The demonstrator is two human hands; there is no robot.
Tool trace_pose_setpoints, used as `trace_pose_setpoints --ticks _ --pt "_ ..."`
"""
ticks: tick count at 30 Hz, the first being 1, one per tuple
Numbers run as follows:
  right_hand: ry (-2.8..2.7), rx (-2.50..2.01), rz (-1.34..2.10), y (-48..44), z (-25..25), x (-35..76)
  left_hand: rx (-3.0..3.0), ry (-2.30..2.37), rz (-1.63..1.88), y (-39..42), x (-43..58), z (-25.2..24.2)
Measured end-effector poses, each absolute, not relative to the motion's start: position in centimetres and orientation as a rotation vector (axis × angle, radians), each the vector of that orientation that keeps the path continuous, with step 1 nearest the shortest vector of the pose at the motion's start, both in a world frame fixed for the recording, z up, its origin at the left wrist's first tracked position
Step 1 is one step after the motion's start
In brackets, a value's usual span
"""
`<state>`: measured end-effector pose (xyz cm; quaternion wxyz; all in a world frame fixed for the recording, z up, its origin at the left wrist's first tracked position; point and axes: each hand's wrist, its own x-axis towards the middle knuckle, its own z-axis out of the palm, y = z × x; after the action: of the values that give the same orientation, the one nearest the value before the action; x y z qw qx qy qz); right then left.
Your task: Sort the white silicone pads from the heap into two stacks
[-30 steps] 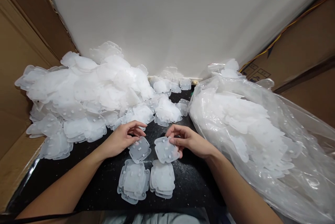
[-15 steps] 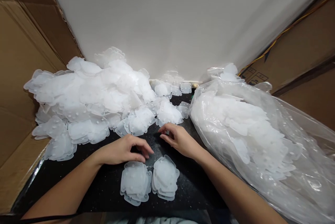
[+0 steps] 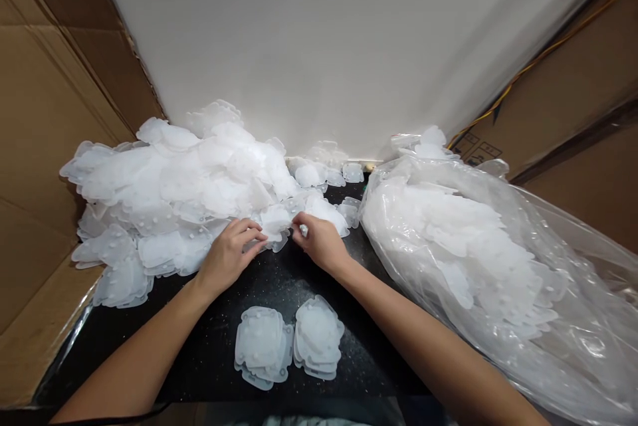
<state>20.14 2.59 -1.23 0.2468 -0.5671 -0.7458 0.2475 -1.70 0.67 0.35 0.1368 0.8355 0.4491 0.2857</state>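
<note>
The heap of pads [image 3: 199,180] is translucent white, flat rounded squares studded with small bumps, lying on a black speckled bench [image 3: 199,339]. Its single pieces blur together. The left hand [image 3: 230,254] rests its curled fingers on the heap's front edge; the right hand [image 3: 319,240] pinches one pad [image 3: 304,230] just beside it.
</note>
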Motion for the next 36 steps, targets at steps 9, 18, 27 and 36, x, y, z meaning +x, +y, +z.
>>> trace_pose_setpoints --ticks 9,18,27,36 --pt "-1.445 -1.331 1.744 -0.7 -2.8 25.1 1.859 0.996 0.471 -0.1 -0.4 1.0" --pt "-1.389 -1.325 1.867 -0.7 -3.4 26.5 1.552 1.183 0.521 0.4 -0.1 0.2" --pt "-1.44 -1.301 1.852 -0.9 -3.0 26.8 1.415 1.17 0.546 0.8 -0.3 -0.3" --pt "-1.351 -1.325 1.843 -0.8 -2.9 27.3 1.371 1.18 0.535 0.8 -0.2 0.0"
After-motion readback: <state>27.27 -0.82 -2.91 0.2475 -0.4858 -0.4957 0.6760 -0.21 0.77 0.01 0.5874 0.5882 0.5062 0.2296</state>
